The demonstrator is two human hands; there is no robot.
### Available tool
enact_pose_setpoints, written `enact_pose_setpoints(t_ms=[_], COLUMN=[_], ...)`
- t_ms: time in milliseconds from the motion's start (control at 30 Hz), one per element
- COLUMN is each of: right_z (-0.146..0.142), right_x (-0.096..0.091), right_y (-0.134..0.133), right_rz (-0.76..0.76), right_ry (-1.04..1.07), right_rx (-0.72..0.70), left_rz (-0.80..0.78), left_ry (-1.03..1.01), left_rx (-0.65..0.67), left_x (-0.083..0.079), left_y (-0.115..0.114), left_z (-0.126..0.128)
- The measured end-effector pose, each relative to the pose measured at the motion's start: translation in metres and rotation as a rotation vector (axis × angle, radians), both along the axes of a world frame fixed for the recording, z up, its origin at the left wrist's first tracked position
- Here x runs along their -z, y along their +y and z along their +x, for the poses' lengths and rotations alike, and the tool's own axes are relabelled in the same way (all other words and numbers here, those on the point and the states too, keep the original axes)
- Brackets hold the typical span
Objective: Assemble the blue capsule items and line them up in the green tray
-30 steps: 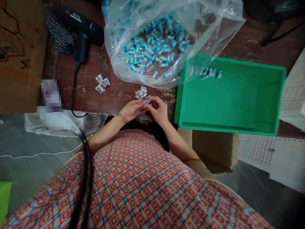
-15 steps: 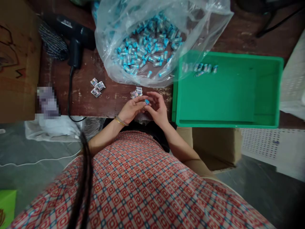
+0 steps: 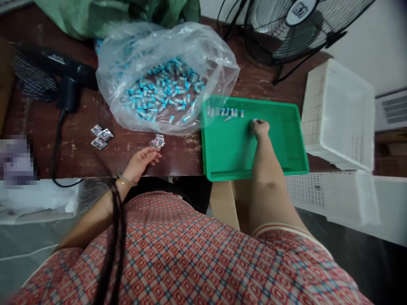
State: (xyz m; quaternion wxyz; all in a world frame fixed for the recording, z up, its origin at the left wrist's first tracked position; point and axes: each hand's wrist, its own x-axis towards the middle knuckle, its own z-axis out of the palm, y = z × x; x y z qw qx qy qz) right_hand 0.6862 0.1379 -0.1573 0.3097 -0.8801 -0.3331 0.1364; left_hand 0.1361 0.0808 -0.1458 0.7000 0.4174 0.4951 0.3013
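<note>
My right hand reaches down into the green tray, its fingers closed around a small vial that is mostly hidden; only a pale bit shows. To its left in the tray, a short row of small vials stands near the far wall, with one lying in front. My left hand rests palm turned inward at the table's front edge, fingers loosely apart and holding nothing. Just beyond its fingertips is a little pile of printed stickers. A clear plastic bag holds many blue-capped vials behind that pile.
Several silvery printed pieces lie on the brown table at left. A black heat gun with a hanging cord sits beyond them. A black fan stands at the back right, and a white crate flanks the tray.
My hands have parted. The right one has gone from the blue-capped vial at the table's front edge rightward into the tray; the left has loosened. The view has shifted to the right.
</note>
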Motion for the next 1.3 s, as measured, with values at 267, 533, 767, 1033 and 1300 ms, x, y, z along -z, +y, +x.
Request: enact_pose_setpoints(t_ms=[267,533,767,1033,1300], right_z=[-0.051,-0.097,-0.036,-0.004,-0.065], right_x=[0.008,0.028,0.02,0.035,-0.003], right_y=[0.037,0.022,0.025,0.034,-0.016], right_rz=[0.012,-0.219,-0.159,-0.059,0.096], right_ry=[-0.202,-0.223,-0.203,-0.28,-0.285], right_rx=[-0.066,-0.121,0.112,0.097,-0.212], left_rz=[0.593,0.685,0.664,0.604,0.56], left_ry=[0.771,0.78,0.824,0.848,0.732], left_rx=[-0.006,0.152,0.1,0.085,0.01], left_x=[0.032,0.037,0.036,0.036,0.041], left_y=[0.035,0.043,0.032,0.044,0.055], left_z=[-0.011,0.017,-0.013,0.007,0.009])
